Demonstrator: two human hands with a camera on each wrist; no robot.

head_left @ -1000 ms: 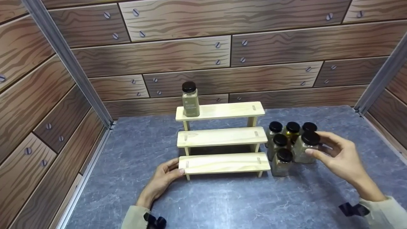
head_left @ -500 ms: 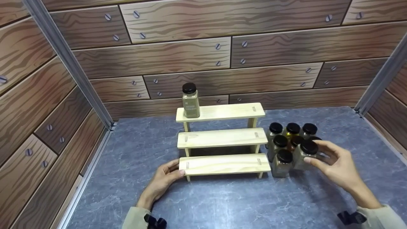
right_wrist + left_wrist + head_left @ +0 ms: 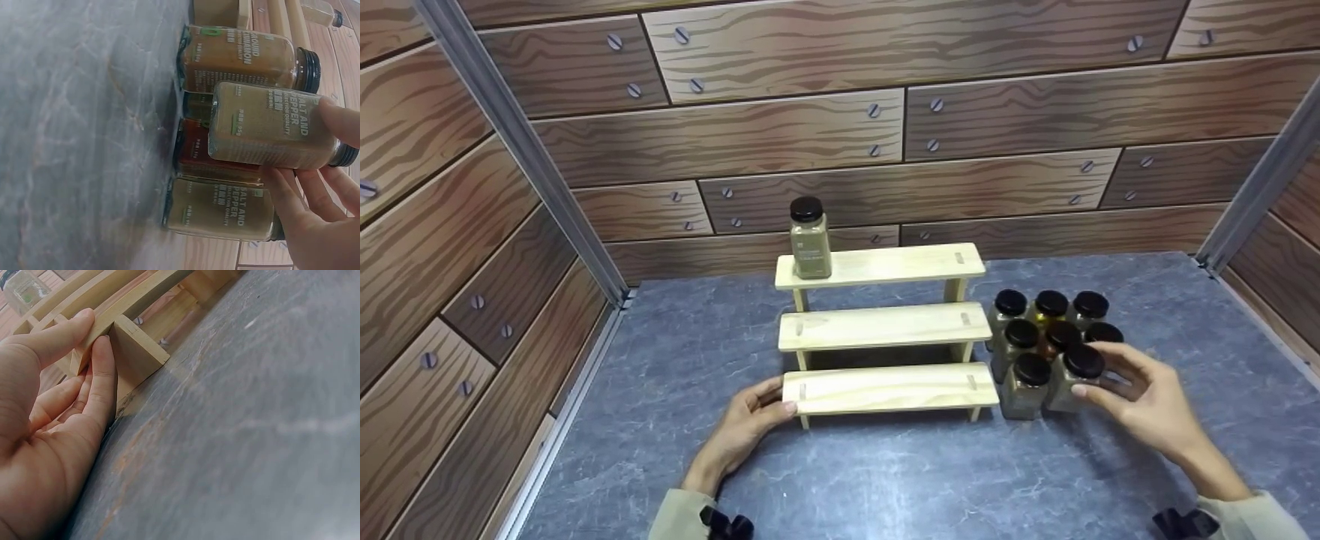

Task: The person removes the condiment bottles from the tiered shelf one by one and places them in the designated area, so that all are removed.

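Observation:
A three-step wooden rack (image 3: 885,388) stands on the grey table. At the left end of its lowest step, my left hand (image 3: 741,426) pinches the board, thumb above and fingers beneath, as the left wrist view confirms. My right hand (image 3: 1147,401) holds a spice jar (image 3: 264,126) labelled salt and pepper, black lid up, between thumb and fingers. Its base looks slightly off the table in the right wrist view. Right beside it stands a ground cinnamon jar (image 3: 242,59). A black-lidded jar (image 3: 811,251) of greenish-tan powder occupies the top step's left end.
Several more black-lidded jars (image 3: 1011,315) stand close together right of the rack, including a red-brown one (image 3: 211,149) and another salt and pepper jar (image 3: 219,209). Wood-patterned walls (image 3: 810,135) enclose the table at the back and sides.
My right hand has brought the salt and pepper jar nearer to me and slightly left, beside the cinnamon jar. Jars behind it have come into view. My left hand has stayed on the rack.

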